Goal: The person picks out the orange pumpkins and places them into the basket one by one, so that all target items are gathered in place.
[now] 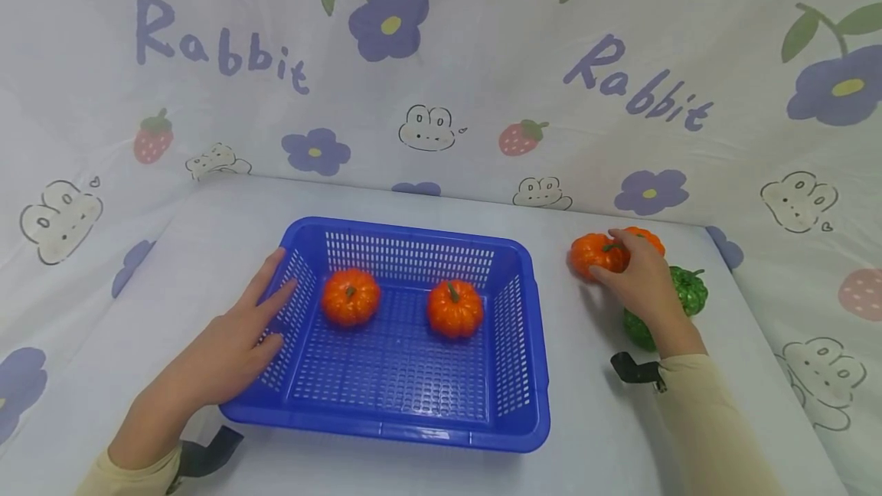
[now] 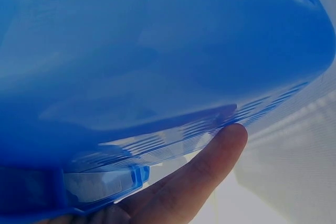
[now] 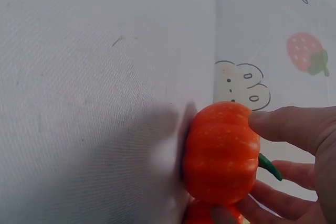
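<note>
A blue slotted basket (image 1: 413,237) stands on the white table and holds two orange pumpkins (image 1: 350,297) (image 1: 455,308). My left hand (image 1: 241,335) lies with straight fingers against the basket's left wall; the left wrist view shows that wall (image 2: 157,51) close up with one finger (image 2: 210,166) under its edge. To the right of the basket my right hand (image 1: 637,274) grips a third orange pumpkin (image 1: 592,253) that sits on the table. In the right wrist view the thumb and fingers (image 3: 286,127) curl round this pumpkin (image 3: 220,150).
Another orange pumpkin (image 1: 646,236) lies just behind my right hand, and two green pumpkins (image 1: 689,289) (image 1: 637,331) sit beside the wrist. A printed cloth backdrop (image 1: 441,98) rises behind the table. The table's right edge runs close to the green pumpkins.
</note>
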The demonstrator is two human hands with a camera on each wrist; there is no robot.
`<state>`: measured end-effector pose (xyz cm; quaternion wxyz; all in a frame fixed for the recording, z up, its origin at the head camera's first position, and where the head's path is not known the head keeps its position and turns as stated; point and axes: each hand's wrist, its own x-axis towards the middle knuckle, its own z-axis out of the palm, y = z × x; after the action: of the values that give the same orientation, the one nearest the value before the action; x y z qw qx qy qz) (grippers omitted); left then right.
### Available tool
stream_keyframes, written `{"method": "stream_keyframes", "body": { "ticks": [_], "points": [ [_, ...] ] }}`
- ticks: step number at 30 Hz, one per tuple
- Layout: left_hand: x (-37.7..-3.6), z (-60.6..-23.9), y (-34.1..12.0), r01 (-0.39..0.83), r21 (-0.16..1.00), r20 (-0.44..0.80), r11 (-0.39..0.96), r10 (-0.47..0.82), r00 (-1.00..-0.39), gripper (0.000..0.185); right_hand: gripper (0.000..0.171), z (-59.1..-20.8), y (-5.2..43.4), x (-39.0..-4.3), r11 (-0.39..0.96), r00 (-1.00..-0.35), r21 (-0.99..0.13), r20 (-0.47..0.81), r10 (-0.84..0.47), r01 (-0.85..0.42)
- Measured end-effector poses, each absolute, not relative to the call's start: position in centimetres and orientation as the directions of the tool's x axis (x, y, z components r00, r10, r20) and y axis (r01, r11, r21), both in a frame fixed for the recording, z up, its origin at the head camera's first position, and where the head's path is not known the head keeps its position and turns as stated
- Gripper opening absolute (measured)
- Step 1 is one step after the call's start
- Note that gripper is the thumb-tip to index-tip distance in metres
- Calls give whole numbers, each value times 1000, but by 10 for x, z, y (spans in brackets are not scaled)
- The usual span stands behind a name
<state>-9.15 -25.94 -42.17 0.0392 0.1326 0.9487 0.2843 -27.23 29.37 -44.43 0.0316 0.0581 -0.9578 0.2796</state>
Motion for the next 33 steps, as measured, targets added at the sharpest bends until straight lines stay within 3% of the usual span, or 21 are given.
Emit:
{"method": "stream_keyframes", "body": {
  "ticks": [10, 21, 33],
  "points": [
    [-91, -421, -259, 222, 546, -3, 808, 267, -964, 68, 67, -443, 291, -272, 860, -994, -498, 58, -97, -114],
    [-90, -422, -260, 223, 543, -3, 809, 267, -964, 67, 69, -445, 292, -274, 865, -990, -481, 75, -120, -141],
    [-90, -421, -258, 224, 541, -4, 810, 269, -963, 68, 72, -444, 292, -273, 854, -993, -510, 11, -118, -107]
  ]
}}
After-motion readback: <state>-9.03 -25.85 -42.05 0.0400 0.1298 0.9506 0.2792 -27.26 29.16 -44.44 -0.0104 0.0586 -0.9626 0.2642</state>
